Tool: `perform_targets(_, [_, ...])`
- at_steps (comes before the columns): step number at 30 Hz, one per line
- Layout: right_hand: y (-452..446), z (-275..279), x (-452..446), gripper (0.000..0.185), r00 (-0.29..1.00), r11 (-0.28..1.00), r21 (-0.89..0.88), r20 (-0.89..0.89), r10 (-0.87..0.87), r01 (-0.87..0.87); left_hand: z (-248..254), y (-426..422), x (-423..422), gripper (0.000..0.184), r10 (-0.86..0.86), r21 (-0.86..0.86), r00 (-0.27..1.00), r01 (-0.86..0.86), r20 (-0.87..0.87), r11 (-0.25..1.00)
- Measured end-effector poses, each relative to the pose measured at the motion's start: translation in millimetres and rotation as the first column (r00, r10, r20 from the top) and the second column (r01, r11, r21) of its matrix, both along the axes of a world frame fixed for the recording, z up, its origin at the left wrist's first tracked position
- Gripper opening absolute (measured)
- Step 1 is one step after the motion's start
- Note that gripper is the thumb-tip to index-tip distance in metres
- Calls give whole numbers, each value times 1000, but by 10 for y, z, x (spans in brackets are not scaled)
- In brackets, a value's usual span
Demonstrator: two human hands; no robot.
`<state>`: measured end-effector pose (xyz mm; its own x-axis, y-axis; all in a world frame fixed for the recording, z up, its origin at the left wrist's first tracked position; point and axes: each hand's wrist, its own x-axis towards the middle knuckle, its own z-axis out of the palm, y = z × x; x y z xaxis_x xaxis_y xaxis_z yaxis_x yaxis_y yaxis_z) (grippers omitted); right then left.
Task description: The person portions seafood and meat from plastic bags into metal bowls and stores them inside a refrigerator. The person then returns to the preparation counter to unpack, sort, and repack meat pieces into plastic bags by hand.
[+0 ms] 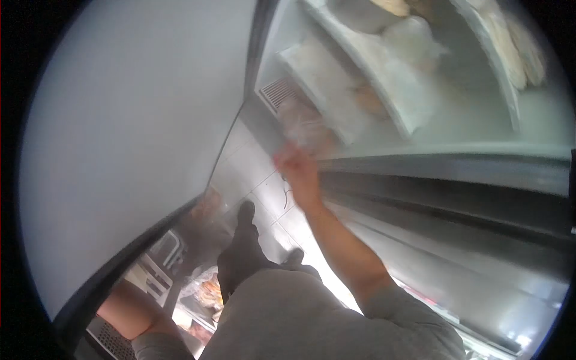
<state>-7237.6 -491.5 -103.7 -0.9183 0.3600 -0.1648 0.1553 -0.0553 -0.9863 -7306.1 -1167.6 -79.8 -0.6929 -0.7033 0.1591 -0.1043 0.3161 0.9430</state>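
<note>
The right hand (296, 163), its grip too blurred to judge and the left hand hidden, is beside a clear, crinkled plastic bag (303, 125) low in the pale, shelved cabinet (468, 143), whose edge could tear dragged film.

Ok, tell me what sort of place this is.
Probably a kitchen or food storeroom, beside an open fridge or freezer: shelves hold what look like bagged foods, a large door stands open, and the floor is tiled.
</note>
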Motion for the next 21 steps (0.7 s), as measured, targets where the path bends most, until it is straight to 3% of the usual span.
perform_targets(1, [-184,-375,374,38,994,909,-403,73,-81,104,26,95,48,40,24,-46,1000,-24,-10,999])
perform_targets(2, [-161,-611,820,41,951,920,293,244,191,-260,59,210,69,40,41,-95,999,-44,-28,995])
perform_targets(3, [-159,-354,1135,48,788,764,365,545,288,-532,67,364,113,39,53,-137,997,-61,-56,989])
perform_targets(4, [-137,-919,1733,56,832,655,538,478,281,-530,105,568,160,39,48,-147,994,-63,-103,987])
perform_targets(6, [73,-887,2567,64,594,635,280,723,353,-720,265,1143,193,38,-45,-91,970,24,-237,996])
perform_targets(7, [199,-951,3027,64,518,652,221,799,306,-725,381,1510,220,38,-113,-33,940,108,-321,994])
perform_targets(8, [289,-1039,3589,63,546,664,302,816,191,-684,512,1918,257,37,-193,38,893,228,-405,973])
perform_targets(9, [418,-1144,4137,60,515,755,297,855,64,-585,650,2370,293,37,-269,109,832,362,-485,926])
perform_targets(11, [635,-1115,5161,56,471,880,374,857,-209,-291,1054,3363,414,36,-407,220,661,655,-630,723])
perform_targets(12, [664,-1098,5675,54,449,889,448,817,-363,-97,1285,3880,551,36,-457,209,579,745,-675,634])
perform_targets(13, [660,-1211,6231,54,432,878,478,799,-418,-35,1587,4446,737,38,-465,74,555,693,-690,717])
perform_targets(14, [625,-1476,6683,52,389,818,494,720,-574,293,1918,5052,886,40,-477,-69,522,620,-707,781])
perform_targets(15, [560,-1558,7207,49,291,664,467,643,-708,584,2070,5416,1113,44,-534,-31,557,674,-636,739])
perform_targets(16, [410,-1535,7646,49,244,608,473,624,-742,638,2116,5733,1308,44,-560,-25,507,727,-655,687])
perform_targets(18, [-18,-1491,8338,44,89,471,543,585,-806,695,2038,6367,1451,43,-644,32,567,763,-514,646])
perform_targets(21, [-1206,-1745,9138,43,-129,296,537,616,-777,790,1376,6921,1198,51,-771,-43,434,859,-466,510])
